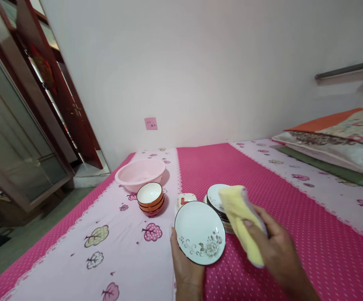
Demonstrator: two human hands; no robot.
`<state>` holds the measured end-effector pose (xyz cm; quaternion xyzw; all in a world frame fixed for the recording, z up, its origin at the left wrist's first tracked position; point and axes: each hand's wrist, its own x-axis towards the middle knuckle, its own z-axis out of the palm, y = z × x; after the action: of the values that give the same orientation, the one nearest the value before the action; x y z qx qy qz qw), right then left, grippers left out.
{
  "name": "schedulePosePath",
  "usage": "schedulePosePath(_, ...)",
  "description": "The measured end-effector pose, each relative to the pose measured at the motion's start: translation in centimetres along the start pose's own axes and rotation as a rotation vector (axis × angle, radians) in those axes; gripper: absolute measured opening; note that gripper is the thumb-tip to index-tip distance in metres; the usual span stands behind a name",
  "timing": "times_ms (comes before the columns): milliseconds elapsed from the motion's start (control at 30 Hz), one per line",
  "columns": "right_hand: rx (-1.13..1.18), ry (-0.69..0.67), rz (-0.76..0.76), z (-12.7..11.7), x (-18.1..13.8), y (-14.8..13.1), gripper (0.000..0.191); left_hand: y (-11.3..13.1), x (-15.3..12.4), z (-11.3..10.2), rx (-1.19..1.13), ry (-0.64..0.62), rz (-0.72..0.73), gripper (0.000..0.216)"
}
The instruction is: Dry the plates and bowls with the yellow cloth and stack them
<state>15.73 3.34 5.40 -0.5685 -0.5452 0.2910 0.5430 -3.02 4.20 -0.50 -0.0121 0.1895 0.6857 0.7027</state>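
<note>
fig. 1: my left hand [184,261] clasps near-left rim of round white ceramic plate with dark edge and grey flower print [200,232]. my right hand [275,246] is clenched round folded yellow cloth [240,217], just right of held plate. stack of similar plates [215,198] sits just beyond cloth. stacked orange bowls [150,198] lie beyond, left of left-hand grip.

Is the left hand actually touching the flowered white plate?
Touching. The head view shows the left hand holding the flowered plate from below, its thumb pressed against the plate's left rim.
</note>
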Motion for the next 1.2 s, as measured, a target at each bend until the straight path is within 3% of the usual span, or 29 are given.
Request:
schedulePosePath(100, -0.247, -0.200, -0.434, 3.5, -1.2, 1.3, 0.048, -0.4, 0.1, -0.2, 0.004, -0.082, -0.012, 0.062)
schedulePosePath(167, -0.366, -0.250, -0.631, 5.6, -2.4, 3.5, 0.042, -0.5, 0.1, -0.2, -0.019, -0.041, -0.012, 0.060)
schedulePosePath(267, -0.452, -0.276, -0.791, 7.3, -3.6, 5.7, 0.036, -0.6, -0.2, 0.1, -0.068, 0.075, -0.014, 0.059)
schedulePosePath(433, -0.465, -0.259, -0.945, 7.0, -3.6, 4.9, 0.033, -0.7, -0.7, 0.7, -0.060, 0.103, 0.046, 0.049)
schedulePosePath(567, -0.487, -0.230, -1.005, 6.6, -3.7, 4.5, 0.037, -0.6, -0.8, 0.7, -0.019, 0.085, 0.008, 0.051)
schedulePosePath(767, -0.505, -0.194, -0.923, 7.3, -4.7, 4.3, 0.058, -0.9, -1.4, 0.8, -0.009, 0.047, -0.070, 0.057)
schedulePosePath(1200, -0.483, 0.024, -0.954, 7.7, -2.8, 5.5, 0.036, -3.1, -1.2, 0.1, 0.086, -0.032, -0.044, 0.034)
